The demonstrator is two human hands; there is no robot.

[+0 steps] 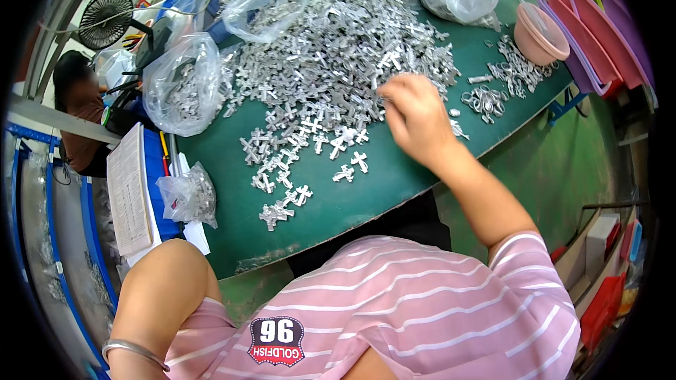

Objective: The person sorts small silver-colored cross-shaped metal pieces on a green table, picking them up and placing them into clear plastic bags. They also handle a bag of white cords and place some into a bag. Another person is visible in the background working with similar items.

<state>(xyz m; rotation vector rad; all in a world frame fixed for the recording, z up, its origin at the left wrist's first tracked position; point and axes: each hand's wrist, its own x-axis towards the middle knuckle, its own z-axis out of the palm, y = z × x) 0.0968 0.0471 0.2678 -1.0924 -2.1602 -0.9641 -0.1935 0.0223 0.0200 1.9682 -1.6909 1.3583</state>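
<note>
A large heap of small silver-grey metal crosses [345, 49] covers the middle and back of the green table [394, 204]. My right hand [415, 112] is at the heap's right front edge, its fingers curled and pressed together against the crosses. What they pinch, if anything, I cannot make out. In front of the heap lie loose crosses [282, 176], and two crosses [351, 167] sit a little apart. My left arm is bent, and the forearm with a metal bangle runs out of the lower left; that hand is out of sight.
Clear plastic bags of metal parts [183, 88] stand round the heap. On the right are a pink tub [541, 34], metal rings [484, 102] and stacked coloured trays [591, 35]. Papers [130, 193], a small bag [189, 195] and a fan [105, 17] are left, near another person [77, 105].
</note>
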